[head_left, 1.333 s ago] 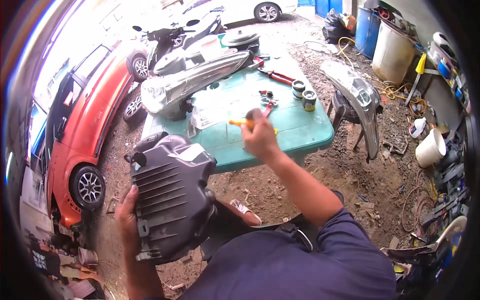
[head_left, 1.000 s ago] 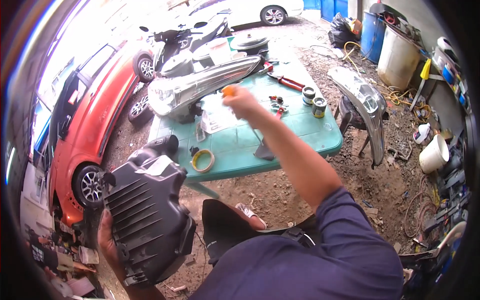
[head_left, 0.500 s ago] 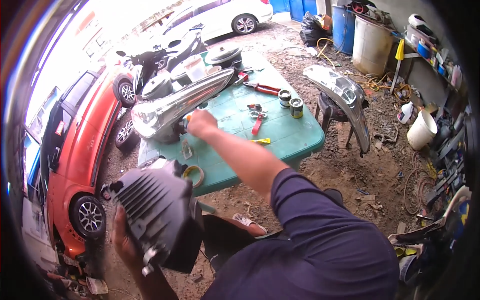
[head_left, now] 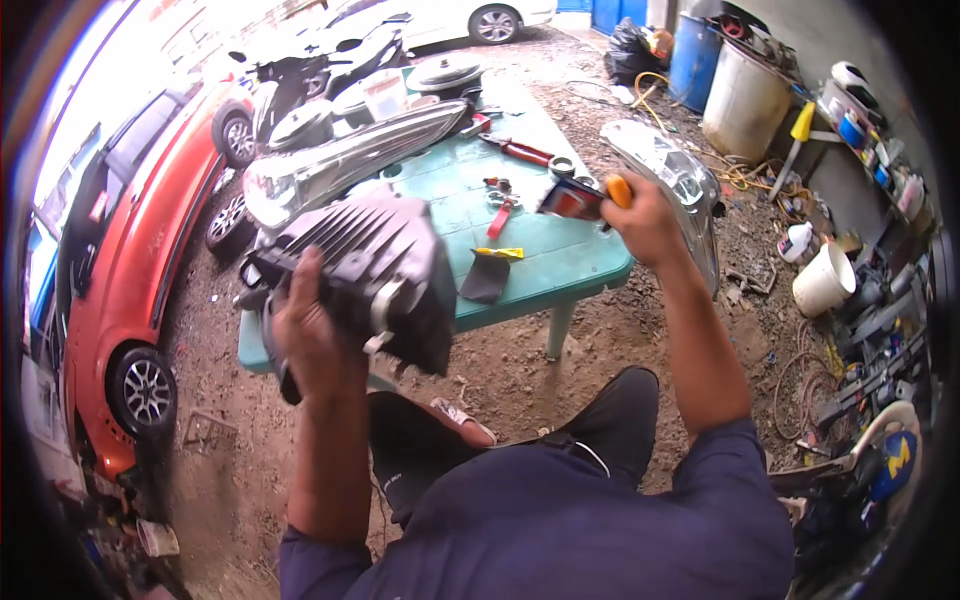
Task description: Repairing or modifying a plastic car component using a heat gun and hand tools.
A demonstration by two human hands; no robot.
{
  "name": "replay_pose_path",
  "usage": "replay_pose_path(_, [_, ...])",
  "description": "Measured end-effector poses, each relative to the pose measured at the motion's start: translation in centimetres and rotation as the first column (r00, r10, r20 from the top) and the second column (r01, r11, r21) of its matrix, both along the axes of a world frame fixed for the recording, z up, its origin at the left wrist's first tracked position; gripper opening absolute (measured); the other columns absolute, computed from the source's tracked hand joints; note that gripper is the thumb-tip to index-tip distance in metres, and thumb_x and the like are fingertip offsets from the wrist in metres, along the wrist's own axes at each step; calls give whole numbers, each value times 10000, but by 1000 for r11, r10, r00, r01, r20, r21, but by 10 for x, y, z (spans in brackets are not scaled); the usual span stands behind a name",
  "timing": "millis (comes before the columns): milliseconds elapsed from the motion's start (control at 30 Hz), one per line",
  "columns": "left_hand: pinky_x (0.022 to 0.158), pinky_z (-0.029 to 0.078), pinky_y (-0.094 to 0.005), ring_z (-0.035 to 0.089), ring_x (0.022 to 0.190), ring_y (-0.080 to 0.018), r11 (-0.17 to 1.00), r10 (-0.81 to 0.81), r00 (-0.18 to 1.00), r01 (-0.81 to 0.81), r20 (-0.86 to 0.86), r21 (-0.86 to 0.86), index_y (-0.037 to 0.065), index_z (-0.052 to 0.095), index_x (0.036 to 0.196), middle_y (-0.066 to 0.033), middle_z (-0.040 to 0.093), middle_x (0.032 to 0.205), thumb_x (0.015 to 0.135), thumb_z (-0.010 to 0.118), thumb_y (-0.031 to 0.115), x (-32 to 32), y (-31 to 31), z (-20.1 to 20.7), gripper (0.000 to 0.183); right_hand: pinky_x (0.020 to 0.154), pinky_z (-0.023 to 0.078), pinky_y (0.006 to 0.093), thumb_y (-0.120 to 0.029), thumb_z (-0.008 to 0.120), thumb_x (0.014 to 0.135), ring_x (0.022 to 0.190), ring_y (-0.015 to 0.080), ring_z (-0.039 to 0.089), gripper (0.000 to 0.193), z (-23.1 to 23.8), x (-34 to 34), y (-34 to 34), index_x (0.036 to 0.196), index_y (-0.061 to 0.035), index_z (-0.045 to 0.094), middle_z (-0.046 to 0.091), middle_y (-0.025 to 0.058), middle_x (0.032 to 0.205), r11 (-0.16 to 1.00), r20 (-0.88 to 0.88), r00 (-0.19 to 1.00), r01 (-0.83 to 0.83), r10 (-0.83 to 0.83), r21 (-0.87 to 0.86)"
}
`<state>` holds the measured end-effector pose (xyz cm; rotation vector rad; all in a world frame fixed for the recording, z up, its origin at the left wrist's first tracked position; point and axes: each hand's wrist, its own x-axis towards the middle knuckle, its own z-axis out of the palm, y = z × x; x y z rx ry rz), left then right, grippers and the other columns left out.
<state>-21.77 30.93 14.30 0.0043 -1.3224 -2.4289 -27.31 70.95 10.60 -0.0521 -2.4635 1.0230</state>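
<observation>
My left hand (head_left: 318, 325) grips a black ribbed plastic housing (head_left: 385, 265) by its near left side. The housing is held tilted over the near left part of a green table (head_left: 560, 262). A pale metal fitting (head_left: 382, 308) sticks out of it. My right hand (head_left: 648, 222) is closed around a tool with an orange handle (head_left: 619, 190), above the table's right edge. A dark flat piece with some red (head_left: 573, 200) shows beside that handle; whether it belongs to the tool I cannot tell. Behind the housing lies a clear headlight (head_left: 350, 152).
On the table are red-handled pliers (head_left: 525, 152), a small red-handled tool (head_left: 498, 220), a yellow strip (head_left: 505, 252), a dark flat piece (head_left: 485, 278) and an open can (head_left: 562, 166). Another headlight (head_left: 672, 165) stands to the right. An orange car (head_left: 140, 270) is at the left.
My right hand has swung right from beside the headlight to the table's right edge, carrying the orange-handled tool. My left hand has shifted the housing rightward and up, turning it.
</observation>
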Motion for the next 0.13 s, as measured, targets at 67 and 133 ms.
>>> replay_pose_path(67, [879,683,-347,791,961,-221,982,187,980,-186,61,-18,9,676,1340,-71,757,1110,1103,793,159,-17,0,-17,305,891,646,398,-189,747,949,976,275,847,384,-25,10,10,1227,76,776,853,241,1078,992,-16,999,-46,44,-115])
replay_pose_path(133, [1172,573,-393,731,1233,-224,981,192,976,-194,-105,-10,31,640,1474,-99,722,1307,1091,831,185,-45,12,-48,455,996,647,348,-152,746,958,1078,273,860,437,-42,-6,12,1325,83,778,867,236,1209,921,-35,962,-270,272,-279])
